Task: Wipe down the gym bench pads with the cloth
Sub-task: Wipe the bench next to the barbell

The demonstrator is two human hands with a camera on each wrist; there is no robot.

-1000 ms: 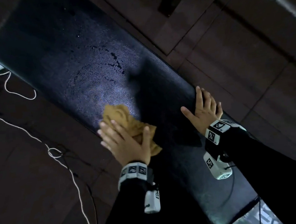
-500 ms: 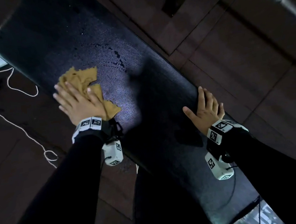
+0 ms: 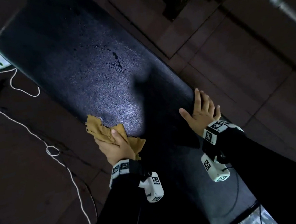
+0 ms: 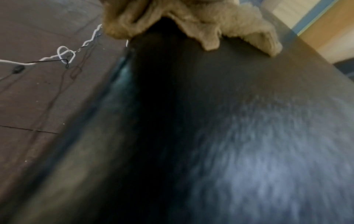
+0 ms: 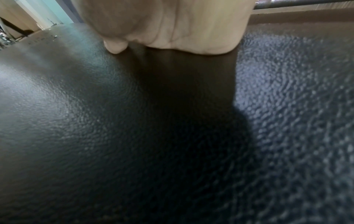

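Left hand (image 3: 115, 148) grips the crumpled tan cloth (image 3: 99, 128) at the pebbled black bench pad (image 3: 92, 77) edge. Right hand (image 3: 203, 112) – fingers straight, flat on the pad's opposite edge.

Bench pad (image 3: 92, 77) — glossy, pebbled leatherette; cloth (image 3: 99, 129) — fuzzy.

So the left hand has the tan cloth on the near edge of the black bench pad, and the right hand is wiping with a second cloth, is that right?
Not quite. The left hand does hold the tan cloth at the bench pad's near edge, but the right hand has no cloth: it rests flat and bare on the pad's opposite edge. The head view shows this, and the right wrist view shows bare skin on the pad.
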